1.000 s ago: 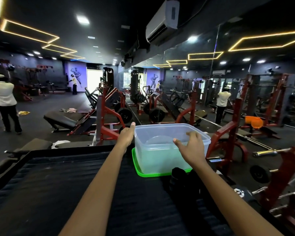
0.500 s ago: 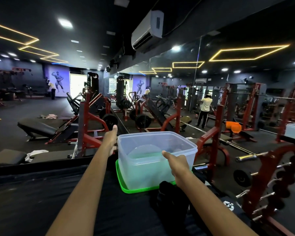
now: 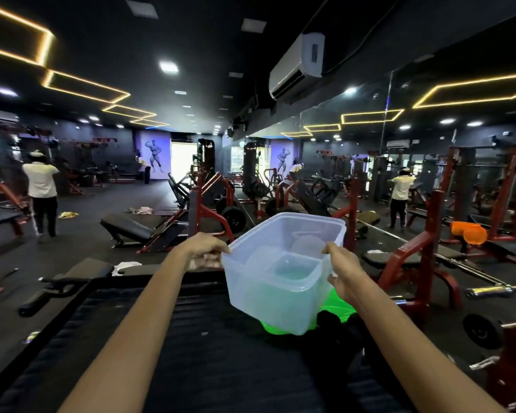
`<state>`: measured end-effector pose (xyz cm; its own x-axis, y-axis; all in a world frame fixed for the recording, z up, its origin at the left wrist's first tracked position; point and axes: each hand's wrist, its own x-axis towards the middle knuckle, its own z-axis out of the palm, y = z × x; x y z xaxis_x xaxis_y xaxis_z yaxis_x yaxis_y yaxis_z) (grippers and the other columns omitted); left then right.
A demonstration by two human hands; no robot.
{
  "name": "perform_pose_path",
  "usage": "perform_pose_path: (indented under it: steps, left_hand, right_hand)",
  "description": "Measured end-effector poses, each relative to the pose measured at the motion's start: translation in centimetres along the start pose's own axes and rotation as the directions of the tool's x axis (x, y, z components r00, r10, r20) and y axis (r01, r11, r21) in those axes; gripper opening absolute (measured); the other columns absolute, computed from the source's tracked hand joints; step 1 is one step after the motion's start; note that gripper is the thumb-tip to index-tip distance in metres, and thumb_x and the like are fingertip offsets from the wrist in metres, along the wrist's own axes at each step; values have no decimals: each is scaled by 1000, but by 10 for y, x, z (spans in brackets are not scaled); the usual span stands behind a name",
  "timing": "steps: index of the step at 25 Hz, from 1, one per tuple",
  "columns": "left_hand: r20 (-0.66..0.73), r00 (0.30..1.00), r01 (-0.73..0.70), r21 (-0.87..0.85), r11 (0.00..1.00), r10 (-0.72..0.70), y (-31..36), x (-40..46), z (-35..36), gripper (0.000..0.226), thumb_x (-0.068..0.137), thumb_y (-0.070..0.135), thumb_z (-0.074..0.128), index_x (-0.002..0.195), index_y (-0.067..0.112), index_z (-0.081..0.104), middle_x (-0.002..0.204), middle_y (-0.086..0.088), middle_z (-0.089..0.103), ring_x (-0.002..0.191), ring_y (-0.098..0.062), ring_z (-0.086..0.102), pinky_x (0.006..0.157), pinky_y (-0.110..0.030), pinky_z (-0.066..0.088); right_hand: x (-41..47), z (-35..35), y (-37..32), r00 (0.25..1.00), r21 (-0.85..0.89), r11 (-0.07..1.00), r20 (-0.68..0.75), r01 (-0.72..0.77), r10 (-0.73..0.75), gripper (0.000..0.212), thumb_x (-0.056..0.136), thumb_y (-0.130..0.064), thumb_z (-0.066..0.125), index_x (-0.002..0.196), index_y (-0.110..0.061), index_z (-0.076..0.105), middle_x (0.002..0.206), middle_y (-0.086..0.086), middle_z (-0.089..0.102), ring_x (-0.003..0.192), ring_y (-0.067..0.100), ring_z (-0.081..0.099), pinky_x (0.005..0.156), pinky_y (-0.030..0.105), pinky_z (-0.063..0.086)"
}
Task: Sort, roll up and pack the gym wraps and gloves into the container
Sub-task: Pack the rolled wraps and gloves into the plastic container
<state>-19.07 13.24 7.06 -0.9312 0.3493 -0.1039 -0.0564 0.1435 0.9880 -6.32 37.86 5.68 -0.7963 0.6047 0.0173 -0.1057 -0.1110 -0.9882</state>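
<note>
A translucent plastic container [image 3: 280, 296] hangs tilted toward me, lifted off its green lid [image 3: 337, 305], which lies on the black mat surface [image 3: 191, 353]. My left hand [image 3: 203, 251] grips the container's left rim. My right hand [image 3: 344, 272] grips its right rim and wall. Nothing lies inside the container. A dark bundle, perhaps gloves or wraps [image 3: 337, 326], sits on the mat just below the container; its detail is lost in shadow.
Red weight benches [image 3: 420, 263] and a barbell [image 3: 489, 292] stand to the right, a black bench [image 3: 131, 228] ahead on the left. A person in a white shirt [image 3: 41, 198] stands at far left. Cloths [image 3: 140, 210] lie on the floor.
Both hands went from touching the container's sides to gripping its rim. The container has been lifted off the green lid and tipped toward me.
</note>
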Motion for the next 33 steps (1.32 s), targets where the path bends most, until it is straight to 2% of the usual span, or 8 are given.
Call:
perform_pose_path:
  steps: [3, 6, 11, 13, 18, 23, 26, 33]
  left_hand:
    - [6, 999, 43, 157, 987, -44, 3, -48, -14, 9, 87, 1, 58, 92, -5, 63, 73, -13, 56, 47, -17, 53, 50, -33, 57]
    - [-151, 988, 38, 180, 983, -10, -1, -95, -20, 5, 86, 2, 59, 83, -1, 62, 49, -4, 50, 35, -11, 44, 45, -27, 52]
    - [-475, 877, -75, 13, 997, 73, -24, -147, -30, 6, 84, 7, 65, 85, 1, 64, 77, -13, 56, 65, -22, 49, 52, -26, 35]
    - [-533, 844, -71, -6, 997, 57, -31, -169, -33, 3, 84, 4, 61, 83, 2, 60, 75, -10, 52, 62, -20, 46, 53, -26, 34]
    - [-554, 832, -24, -85, 996, -27, -54, -195, -34, 10, 89, -2, 48, 81, 1, 53, 75, -11, 49, 62, -20, 47, 53, -28, 39]
    - [-546, 836, 2, -113, 994, -63, -69, -199, -31, 8, 89, -4, 46, 91, -2, 53, 81, -15, 53, 63, -23, 52, 56, -30, 44]
    - [-542, 837, 14, -118, 993, -76, -72, -201, -27, 13, 89, -4, 46, 79, 1, 52, 80, -15, 53, 63, -23, 52, 56, -31, 44]
    - [-541, 837, 8, -140, 990, -84, -79, -208, -23, 9, 90, -3, 46, 87, 1, 54, 81, -16, 54, 63, -24, 55, 56, -30, 46]
  right_hand:
    - [-19, 17, 1, 998, 24, 999, 42, -37, 36, 15, 91, -11, 48, 79, -9, 59, 87, 11, 60, 67, 20, 53, 57, 29, 41]
    - [-38, 33, 10, 984, 103, 988, 153, -112, 95, 21, 95, -13, 47, 80, -5, 58, 79, 13, 59, 66, 25, 55, 59, 33, 45]
    - [-73, 58, 20, 929, 138, 964, 329, -228, 172, 24, 91, -12, 41, 70, -8, 52, 53, 7, 52, 47, 21, 50, 48, 26, 41]
    - [-90, 65, 24, 920, 128, 967, 358, -219, 161, 25, 91, -12, 41, 69, -8, 53, 56, 8, 51, 50, 21, 48, 48, 25, 41]
    - [-120, 71, 30, 913, 89, 978, 383, -187, 139, 23, 91, -9, 43, 71, -6, 51, 62, 9, 46, 53, 21, 44, 43, 22, 39]
    - [-123, 65, 51, 919, 54, 975, 349, -214, 183, 14, 87, -16, 49, 82, -5, 57, 78, 18, 53, 67, 27, 51, 62, 36, 44]
    - [-123, 59, 57, 927, 57, 973, 321, -223, 193, 17, 87, -15, 49, 72, -9, 54, 70, 13, 51, 62, 25, 48, 61, 35, 43]
    - [-129, 55, 66, 924, 98, 968, 334, -229, 185, 18, 90, -13, 47, 74, -9, 52, 71, 10, 49, 62, 22, 46, 57, 32, 39]
